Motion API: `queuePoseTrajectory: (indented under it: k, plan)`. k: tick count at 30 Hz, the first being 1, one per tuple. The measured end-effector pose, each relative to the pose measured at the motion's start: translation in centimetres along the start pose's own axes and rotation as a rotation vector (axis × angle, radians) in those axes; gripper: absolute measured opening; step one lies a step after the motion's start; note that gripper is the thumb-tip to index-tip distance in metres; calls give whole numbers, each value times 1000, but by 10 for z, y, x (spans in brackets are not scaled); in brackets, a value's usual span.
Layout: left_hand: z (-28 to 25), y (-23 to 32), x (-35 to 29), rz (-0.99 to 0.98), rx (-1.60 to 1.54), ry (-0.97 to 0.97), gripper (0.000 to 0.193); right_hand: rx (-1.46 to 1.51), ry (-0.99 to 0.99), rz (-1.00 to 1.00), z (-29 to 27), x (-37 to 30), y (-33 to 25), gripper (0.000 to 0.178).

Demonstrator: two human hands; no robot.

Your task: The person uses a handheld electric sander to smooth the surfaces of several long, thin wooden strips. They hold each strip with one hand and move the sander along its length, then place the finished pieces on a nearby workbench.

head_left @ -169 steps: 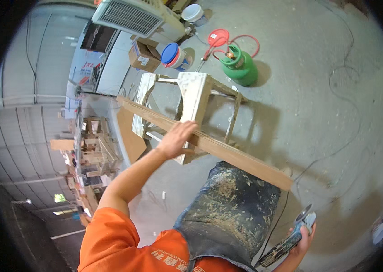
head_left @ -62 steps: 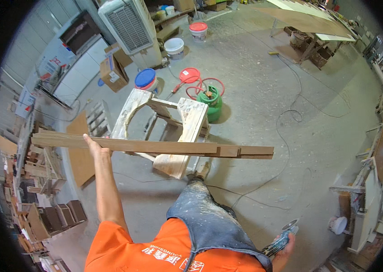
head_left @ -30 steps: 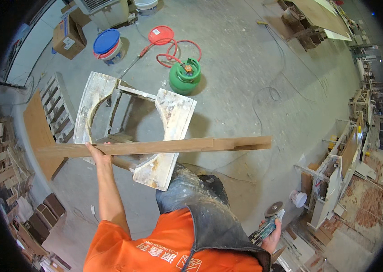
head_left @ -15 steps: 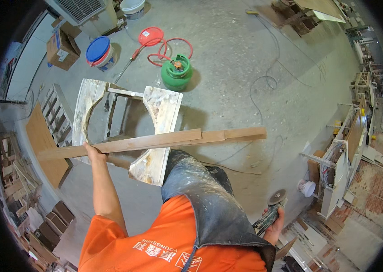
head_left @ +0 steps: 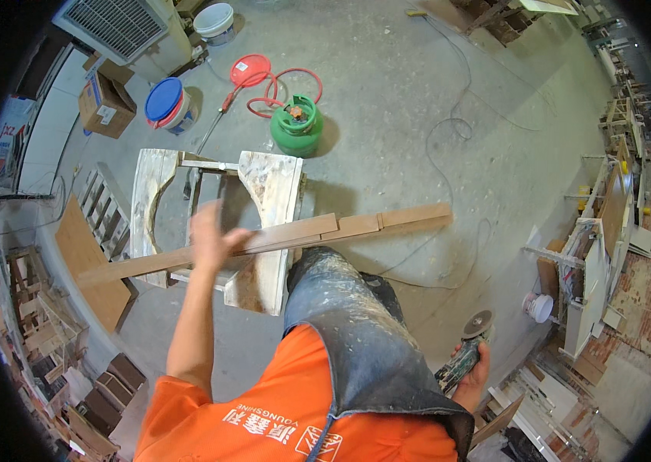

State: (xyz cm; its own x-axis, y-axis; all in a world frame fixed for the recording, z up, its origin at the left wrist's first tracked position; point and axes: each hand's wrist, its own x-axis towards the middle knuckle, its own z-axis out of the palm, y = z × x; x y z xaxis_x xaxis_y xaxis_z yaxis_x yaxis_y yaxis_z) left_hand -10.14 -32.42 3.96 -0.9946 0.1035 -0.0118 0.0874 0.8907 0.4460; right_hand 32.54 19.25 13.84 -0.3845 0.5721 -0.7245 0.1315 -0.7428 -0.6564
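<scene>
Several long, thin wooden strips (head_left: 294, 233) lie stacked across a whitish, stained wooden stand (head_left: 264, 181) with curved cut-outs in its two side boards. Over the strips, left of their middle, hovers my left hand (head_left: 214, 239), blurred by motion. Its thumb is spread from the fingers and it grips nothing; whether it touches the strips I cannot tell. Low at my right side, my right hand (head_left: 476, 371) is wrapped round the body of an angle grinder (head_left: 458, 365), whose round disc points up and away from me. Whether the disc spins is not visible.
Beyond the stand are a green gas cylinder (head_left: 296, 132) with a red hose and a blue-lidded bucket (head_left: 165, 102). A brown panel (head_left: 93, 262) leans at left. Thin cable (head_left: 429, 158) trails over the floor. At right stand a white bucket (head_left: 538, 307) and racks of boards.
My left hand has let go of the strips' left part and moved right and up above them. The grinder stays in my right hand, slightly shifted in view.
</scene>
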Motion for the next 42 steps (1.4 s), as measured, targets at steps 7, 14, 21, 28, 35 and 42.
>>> queuePoseTrajectory:
  k: [7, 14, 21, 28, 35, 42]
  plan:
    - [92, 120, 13, 582, 24, -474, 103, 42, 19, -47, 14, -5, 14, 47]
    - [102, 143, 24, 444, 140, -705, 54, 88, 87, -186, 43, -42, 28, 61]
    - [110, 136, -1, 471, 150, -659, 36, 117, 123, -176, 40, -46, 30, 64]
    - [107, 131, -5, 341, 141, -589, 74, 70, 15, -49, 33, 28, -8, 54]
    - [99, 184, -20, 389, 252, -502, 90, -46, -236, 228, 28, 160, -44, 79]
    - [158, 304, -16, 499, 303, -468, 85, -289, -483, 351, 79, 264, -63, 79]
